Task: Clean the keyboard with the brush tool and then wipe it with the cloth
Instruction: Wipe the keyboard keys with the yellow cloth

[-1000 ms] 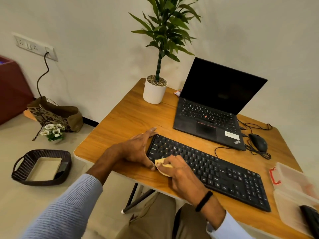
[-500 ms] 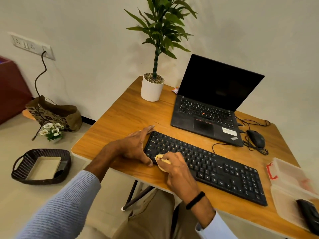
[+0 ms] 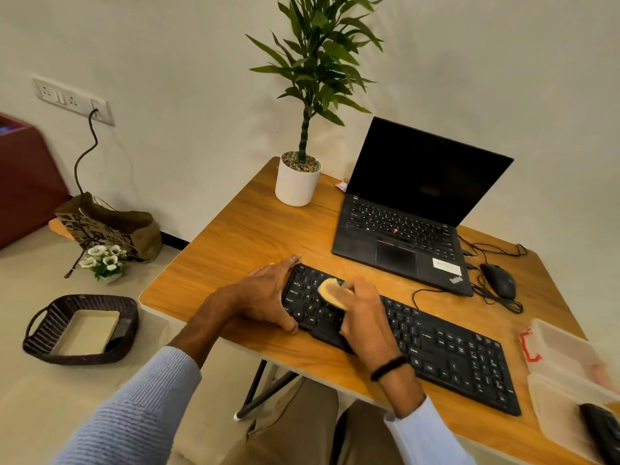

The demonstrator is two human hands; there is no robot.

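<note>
A black full-size keyboard (image 3: 446,350) lies diagonally across the near part of the wooden table (image 3: 241,243). My left hand (image 3: 265,293) clasps its left end, thumb on the near edge and fingers on the far corner. My right hand (image 3: 364,317) holds a small pale yellow brush tool (image 3: 330,292) pressed onto the keys at the left part of the keyboard. Most of the brush tool is hidden under my fingers. No cloth is identifiable in view.
An open black laptop (image 3: 406,209) stands behind the keyboard, a white potted plant (image 3: 297,182) to its left. A black mouse (image 3: 498,280) with tangled cable lies at right. A clear plastic box (image 3: 563,374) sits at the table's right edge. A dark basket (image 3: 80,327) is on the floor.
My right hand has moved the brush tool from the keyboard's near left edge up onto the keys, further from me. My left hand still holds the keyboard's left end.
</note>
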